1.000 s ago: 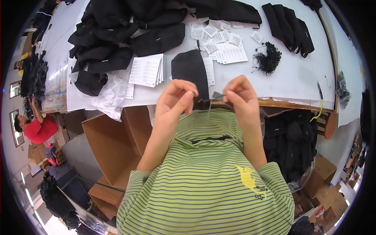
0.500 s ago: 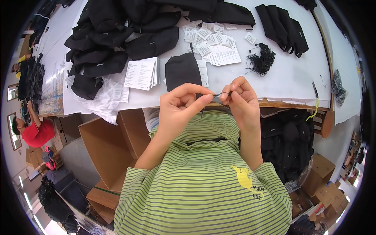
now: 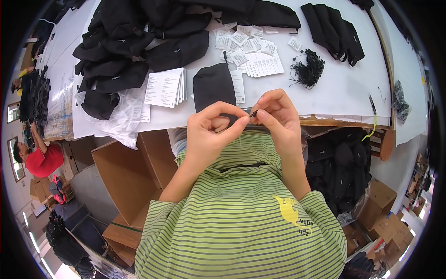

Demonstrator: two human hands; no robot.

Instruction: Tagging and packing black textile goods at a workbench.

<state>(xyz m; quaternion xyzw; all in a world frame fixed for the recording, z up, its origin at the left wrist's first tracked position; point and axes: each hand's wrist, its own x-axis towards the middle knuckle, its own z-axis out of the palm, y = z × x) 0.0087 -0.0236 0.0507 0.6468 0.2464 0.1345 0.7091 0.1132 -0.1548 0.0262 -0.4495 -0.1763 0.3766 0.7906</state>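
My left hand [image 3: 211, 132] and my right hand [image 3: 276, 116] meet in front of my chest, at the near edge of a white table [image 3: 344, 100]. Their fingertips pinch a thin black string [image 3: 253, 113] between them. Just beyond my hands lies a flat black pouch [image 3: 213, 85] on the table, with a white paper tag [image 3: 238, 86] beside it. A tangle of black strings [image 3: 306, 72] lies further right.
A heap of black pouches [image 3: 139, 46] fills the table's far left, several more [image 3: 334, 28] lie far right. Stacks of white leaflets [image 3: 162, 87] and loose tags [image 3: 251, 51] lie between. An open cardboard box [image 3: 125, 172] stands on my left, a bag of black goods [image 3: 337, 172] on my right. A person in red [image 3: 39, 156] is at far left.
Both hands have drawn a little closer to my chest and stayed together, the fingertips still working the thin black string. The black pouch on the table has not moved.
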